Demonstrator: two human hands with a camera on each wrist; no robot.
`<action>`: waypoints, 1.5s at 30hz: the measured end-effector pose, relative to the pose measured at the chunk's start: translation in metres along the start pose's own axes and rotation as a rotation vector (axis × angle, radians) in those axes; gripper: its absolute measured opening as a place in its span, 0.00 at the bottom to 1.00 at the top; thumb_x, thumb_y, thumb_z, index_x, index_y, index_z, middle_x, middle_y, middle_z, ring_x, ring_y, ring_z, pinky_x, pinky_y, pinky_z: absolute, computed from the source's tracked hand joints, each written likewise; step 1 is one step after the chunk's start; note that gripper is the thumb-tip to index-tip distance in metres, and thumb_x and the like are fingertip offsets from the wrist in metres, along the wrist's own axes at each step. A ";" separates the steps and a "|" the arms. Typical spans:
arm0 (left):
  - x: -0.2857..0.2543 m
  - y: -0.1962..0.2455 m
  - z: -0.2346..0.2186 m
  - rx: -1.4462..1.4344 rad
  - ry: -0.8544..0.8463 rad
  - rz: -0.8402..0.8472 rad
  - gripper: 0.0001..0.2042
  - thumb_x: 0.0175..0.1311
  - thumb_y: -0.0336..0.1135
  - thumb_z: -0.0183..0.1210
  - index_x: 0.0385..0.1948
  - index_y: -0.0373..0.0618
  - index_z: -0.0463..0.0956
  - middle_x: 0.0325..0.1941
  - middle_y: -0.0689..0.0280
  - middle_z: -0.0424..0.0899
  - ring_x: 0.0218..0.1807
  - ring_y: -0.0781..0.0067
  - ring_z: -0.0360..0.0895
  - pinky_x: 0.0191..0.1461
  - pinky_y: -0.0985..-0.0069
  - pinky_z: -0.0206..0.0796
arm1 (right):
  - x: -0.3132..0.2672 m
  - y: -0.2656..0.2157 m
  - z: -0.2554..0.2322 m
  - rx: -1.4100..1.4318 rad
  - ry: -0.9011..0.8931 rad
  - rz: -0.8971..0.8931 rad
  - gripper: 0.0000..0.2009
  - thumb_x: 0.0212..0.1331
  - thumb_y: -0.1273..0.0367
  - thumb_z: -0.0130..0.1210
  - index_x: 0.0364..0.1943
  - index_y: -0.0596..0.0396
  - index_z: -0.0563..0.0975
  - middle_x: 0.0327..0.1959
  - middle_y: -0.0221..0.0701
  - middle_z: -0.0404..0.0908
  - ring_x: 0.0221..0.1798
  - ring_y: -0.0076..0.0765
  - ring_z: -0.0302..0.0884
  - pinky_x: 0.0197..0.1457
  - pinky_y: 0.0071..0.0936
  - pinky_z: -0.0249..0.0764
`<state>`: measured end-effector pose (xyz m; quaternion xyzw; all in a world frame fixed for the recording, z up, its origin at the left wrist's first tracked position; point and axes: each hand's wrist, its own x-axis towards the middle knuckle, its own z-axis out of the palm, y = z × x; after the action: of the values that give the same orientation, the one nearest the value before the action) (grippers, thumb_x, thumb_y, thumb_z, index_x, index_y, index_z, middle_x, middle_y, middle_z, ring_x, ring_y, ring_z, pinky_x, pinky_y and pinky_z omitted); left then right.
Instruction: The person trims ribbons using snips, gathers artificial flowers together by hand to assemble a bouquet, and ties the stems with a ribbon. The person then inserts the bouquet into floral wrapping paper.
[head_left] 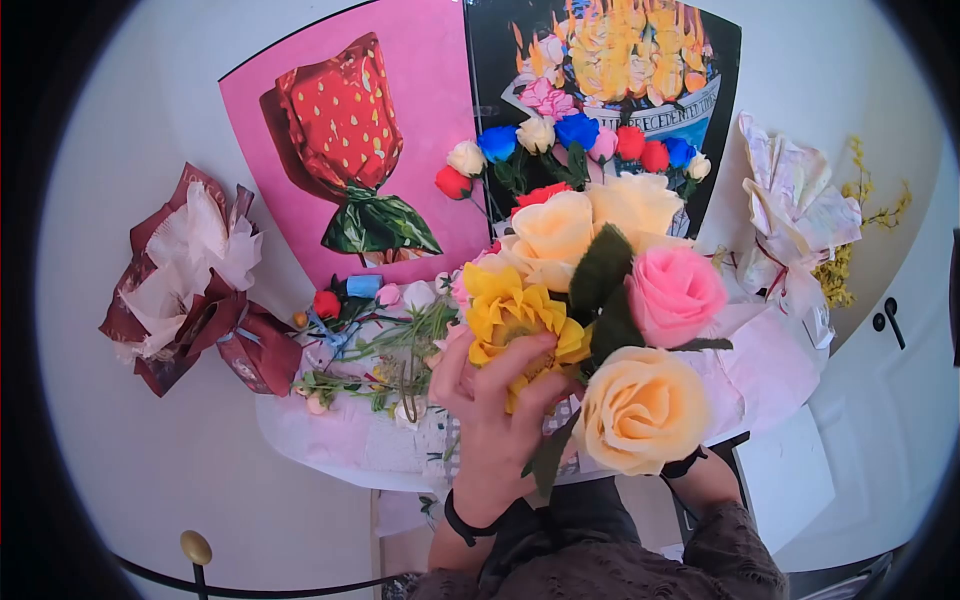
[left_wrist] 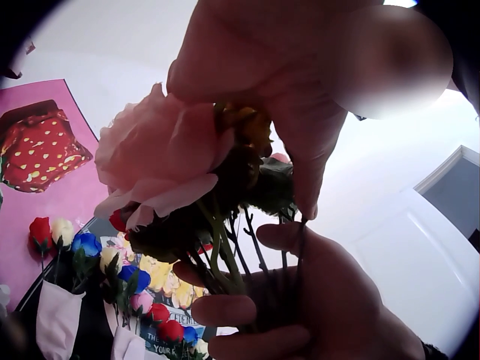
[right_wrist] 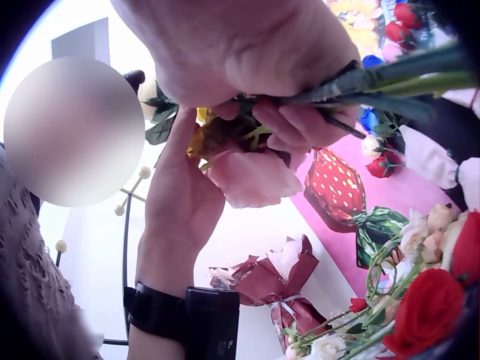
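Note:
A bunch of artificial flowers is held up over the table in front of the person. In the head view it shows a yellow sunflower, a pink rose, a cream rose and dark green leaves. The left hand grips the sunflower's head, fingers bent over its petals. Below the blooms, the right hand wraps round the gathered green stems, which stick out past it. Flowers mostly hide that hand in the head view. A pale pink rose faces the left wrist camera.
On the white-covered table lie loose flowers and greenery. A dark red wrapped bouquet is at left, a white wrapped one at right. Several coloured roses stand before two posters at the back.

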<state>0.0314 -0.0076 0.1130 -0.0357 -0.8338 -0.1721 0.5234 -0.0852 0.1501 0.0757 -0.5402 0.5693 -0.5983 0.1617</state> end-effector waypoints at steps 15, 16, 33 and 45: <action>0.001 -0.003 -0.011 -0.216 -0.095 -0.179 0.29 0.39 0.34 0.66 0.52 0.59 0.74 0.60 0.63 0.65 0.65 0.46 0.48 0.68 0.48 0.32 | -0.005 0.035 0.014 0.105 0.199 0.169 0.32 0.54 0.69 0.63 0.63 0.52 0.61 0.61 0.35 0.68 0.59 0.32 0.69 0.65 0.32 0.66; 0.001 -0.005 -0.010 -0.237 -0.082 -0.166 0.29 0.40 0.34 0.66 0.52 0.59 0.74 0.60 0.62 0.65 0.64 0.48 0.51 0.68 0.48 0.33 | 0.000 0.026 0.014 0.012 0.144 0.163 0.28 0.55 0.70 0.59 0.62 0.55 0.63 0.61 0.37 0.67 0.63 0.36 0.65 0.67 0.33 0.60; 0.014 -0.006 -0.026 -0.130 -0.095 0.043 0.27 0.36 0.37 0.69 0.46 0.68 0.78 0.61 0.70 0.65 0.65 0.57 0.53 0.63 0.54 0.45 | 0.008 0.023 0.010 -0.620 0.248 -0.086 0.19 0.56 0.75 0.58 0.53 0.56 0.72 0.54 0.37 0.74 0.59 0.41 0.70 0.63 0.34 0.64; 0.024 -0.024 -0.026 0.167 0.062 0.150 0.12 0.38 0.30 0.68 0.28 0.56 0.84 0.41 0.76 0.81 0.53 0.63 0.70 0.55 0.65 0.55 | 0.011 0.000 0.010 -0.248 0.101 0.300 0.07 0.61 0.76 0.47 0.43 0.58 0.71 0.33 0.31 0.74 0.28 0.22 0.74 0.30 0.21 0.72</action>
<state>0.0374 -0.0415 0.1384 -0.0487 -0.8236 -0.0634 0.5615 -0.0808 0.1365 0.0782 -0.4344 0.7202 -0.5191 0.1522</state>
